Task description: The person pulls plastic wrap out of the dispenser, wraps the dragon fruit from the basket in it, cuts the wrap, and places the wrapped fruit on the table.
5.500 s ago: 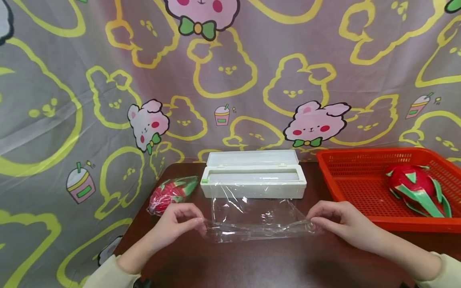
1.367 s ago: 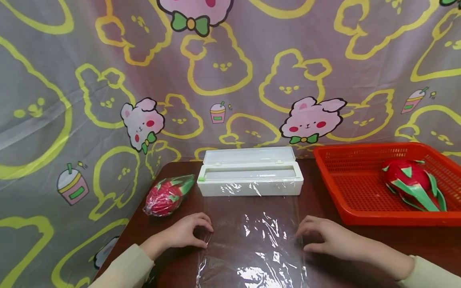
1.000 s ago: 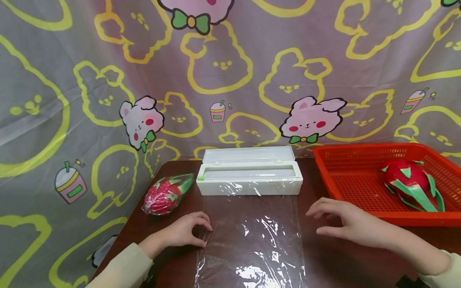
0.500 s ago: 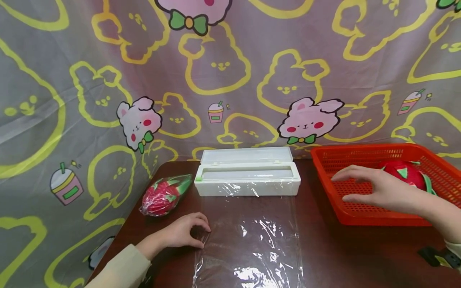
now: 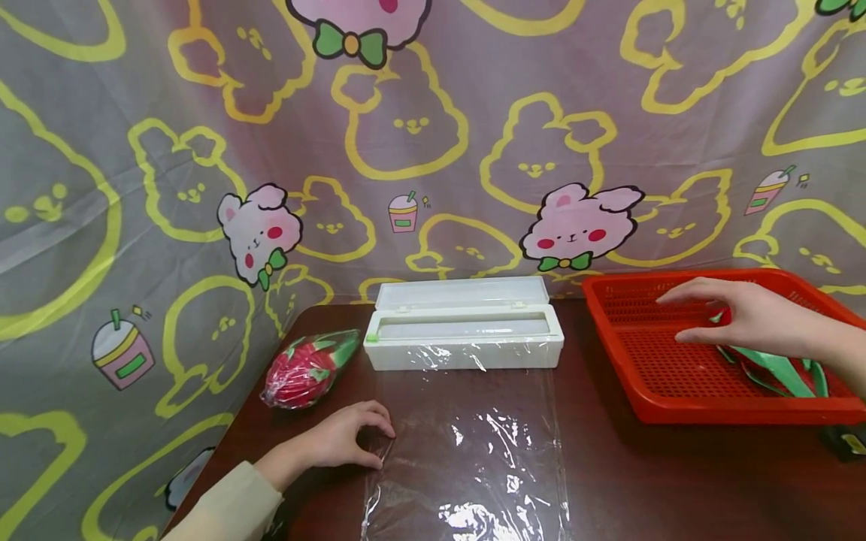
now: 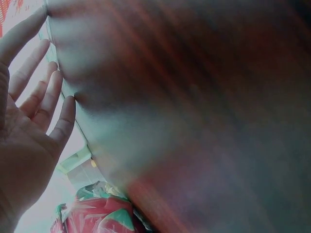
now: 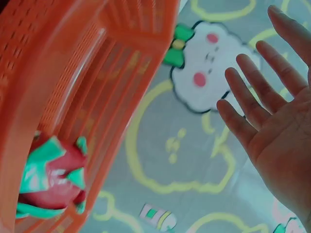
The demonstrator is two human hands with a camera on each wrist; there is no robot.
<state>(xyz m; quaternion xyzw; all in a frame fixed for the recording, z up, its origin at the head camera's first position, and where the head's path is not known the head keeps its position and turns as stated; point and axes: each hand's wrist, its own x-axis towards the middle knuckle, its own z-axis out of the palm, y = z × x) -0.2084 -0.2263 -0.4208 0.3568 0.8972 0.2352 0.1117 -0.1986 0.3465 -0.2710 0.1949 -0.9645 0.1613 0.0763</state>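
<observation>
My left hand rests fingertips down at the left edge of a clear sheet of plastic wrap spread on the table. In the left wrist view its fingers look nearly straight against the tabletop. The sheet runs out from a white wrap dispenser whose lid stands raised. Over the red plastic basket hovers my right hand, fingers apart and holding nothing. Below it lies an unwrapped dragon fruit, partly hidden by the hand in the head view. The right wrist view shows this dragon fruit against the basket's slotted wall.
A dragon fruit in plastic wrap lies left of the dispenser. A patterned cloth hangs behind and to the left of the dark table. The basket's raised rim stands along the table's right side.
Earlier both hands drew the wrap toward me, and it then lay flat on the table. Since then my right hand has let go and moved right, over the basket. My left hand stays put.
</observation>
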